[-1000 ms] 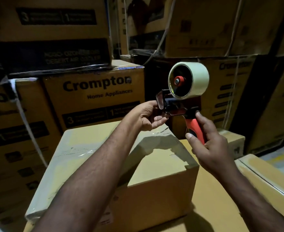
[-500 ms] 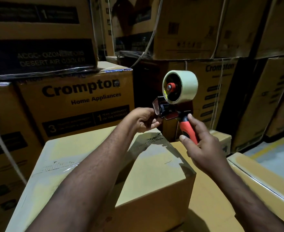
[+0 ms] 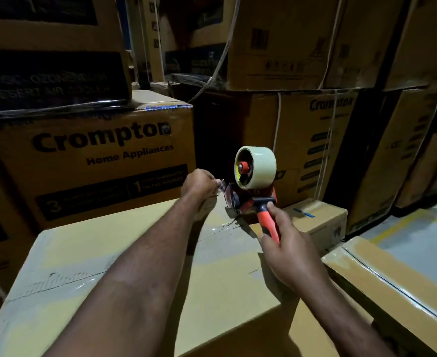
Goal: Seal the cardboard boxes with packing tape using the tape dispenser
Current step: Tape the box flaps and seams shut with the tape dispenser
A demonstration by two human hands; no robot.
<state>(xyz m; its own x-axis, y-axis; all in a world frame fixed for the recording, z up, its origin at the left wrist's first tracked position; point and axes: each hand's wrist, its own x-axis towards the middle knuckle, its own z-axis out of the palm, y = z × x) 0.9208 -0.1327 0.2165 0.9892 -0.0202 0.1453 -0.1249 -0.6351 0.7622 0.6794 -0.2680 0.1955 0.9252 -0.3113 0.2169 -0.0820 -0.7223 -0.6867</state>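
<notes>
Holding the tape dispenser [image 3: 248, 199] just above the far edge of the nearest cardboard box [image 3: 135, 253], we judge that we are starting a strip, not finishing one. The dispenser sits slightly toward one o'clock from the middle of the view. Its cream tape roll [image 3: 259, 167] stands upright at its twelve o'clock, and its orange handle runs down toward five o'clock. Our right hand [image 3: 287, 248] is wrapped round that handle. Our left hand [image 3: 200, 184], at nine o'clock of the dispenser and close to its mouth, has its fingers curled and seems to pinch the tape end [image 3: 221, 185]. The film is clear and the light is poor, so we cannot be sure of that grip.

As for what is done, the box top shows glossy bands with toothed cut edges, one beside the dispenser and one toward eight o'clock, so we judge it already carries some tape. The long box [image 3: 392, 274] at four o'clock also shines along its seam. The small box [image 3: 320, 220] at three o'clock of the dispenser bears blue marks, and we cannot tell whether it is sealed. The Crompton cartons [image 3: 96, 161] stacked from nine to two o'clock look like strapped stock.
</notes>
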